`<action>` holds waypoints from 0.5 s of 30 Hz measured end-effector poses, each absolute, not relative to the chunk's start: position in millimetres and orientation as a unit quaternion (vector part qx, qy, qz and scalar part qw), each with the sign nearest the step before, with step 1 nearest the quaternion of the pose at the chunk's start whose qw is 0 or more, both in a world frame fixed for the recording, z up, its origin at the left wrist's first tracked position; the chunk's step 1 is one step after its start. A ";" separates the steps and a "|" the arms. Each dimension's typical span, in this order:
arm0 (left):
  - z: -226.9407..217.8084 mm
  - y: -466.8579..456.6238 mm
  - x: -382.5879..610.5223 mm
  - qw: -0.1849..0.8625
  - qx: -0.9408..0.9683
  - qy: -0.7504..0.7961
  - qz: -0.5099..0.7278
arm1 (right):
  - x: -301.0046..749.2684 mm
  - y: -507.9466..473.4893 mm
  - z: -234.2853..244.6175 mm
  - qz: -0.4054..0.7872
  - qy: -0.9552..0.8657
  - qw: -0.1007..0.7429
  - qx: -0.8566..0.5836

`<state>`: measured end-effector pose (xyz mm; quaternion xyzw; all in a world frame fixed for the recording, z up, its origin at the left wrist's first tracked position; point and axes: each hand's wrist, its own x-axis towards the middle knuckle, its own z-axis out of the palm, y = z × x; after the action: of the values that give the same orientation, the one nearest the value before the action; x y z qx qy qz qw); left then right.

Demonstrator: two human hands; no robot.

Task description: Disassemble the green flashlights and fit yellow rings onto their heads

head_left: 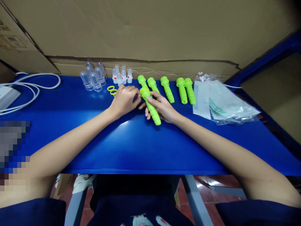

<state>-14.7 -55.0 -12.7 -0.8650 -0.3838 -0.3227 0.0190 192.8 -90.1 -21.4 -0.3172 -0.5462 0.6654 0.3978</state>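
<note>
My right hand point(162, 106) is closed round a lime-green ribbed, torch-shaped tube point(152, 111), tilted with its wide head away from me. A yellow ring point(145, 90) sits at the rim of that head. My left hand point(125, 99) is right beside the head, its fingers curled in a pinch; whatever lies between them is hidden. Left of this hand are loose yellow rings point(111, 88). Behind the hands several more lime-green tubes point(167, 90) lie in a row on the blue table point(131, 147).
Several clear plastic domes point(96, 81) and smaller clear-topped white pieces with red spots point(119, 77) stand at the back. A clear plastic bag point(225, 103) with printed sheets lies right. White cables point(30, 82) and a white box point(8, 97) are left. Cardboard point(141, 31) walls the back.
</note>
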 end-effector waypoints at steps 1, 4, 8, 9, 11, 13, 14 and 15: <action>-12.2 -55.6 -14.0 0.013 -0.864 -0.386 -0.324 | 192.5 -90.5 -21.5 0.663 -0.550 0.397 -0.317; -11.8 -55.4 -13.4 0.008 -0.859 -0.382 -0.341 | 191.2 -91.9 -20.7 0.658 -0.554 0.399 -0.318; -13.4 -51.5 -15.0 0.010 -0.861 -0.357 -0.362 | 188.3 -95.1 -18.0 0.648 -0.551 0.413 -0.326; -13.8 -50.2 -15.8 0.008 -0.863 -0.350 -0.364 | 187.5 -96.0 -17.6 0.644 -0.550 0.419 -0.328; -14.7 -47.5 -17.5 -0.005 -0.870 -0.333 -0.363 | 186.4 -97.3 -17.3 0.633 -0.545 0.436 -0.335; -15.7 -45.0 -19.3 -0.026 -0.879 -0.312 -0.359 | 186.1 -97.9 -17.8 0.622 -0.542 0.450 -0.342; -16.1 -43.9 -20.0 -0.035 -0.883 -0.303 -0.357 | 186.1 -98.0 -18.3 0.618 -0.542 0.453 -0.344; -16.6 -43.0 -20.5 -0.042 -0.886 -0.294 -0.355 | 186.2 -98.1 -18.8 0.614 -0.545 0.454 -0.346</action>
<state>-20.5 -43.0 -16.6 -0.8861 -0.2943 -0.3554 -0.0424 186.2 -98.1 -18.8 -0.3460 -0.5449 0.6140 0.4542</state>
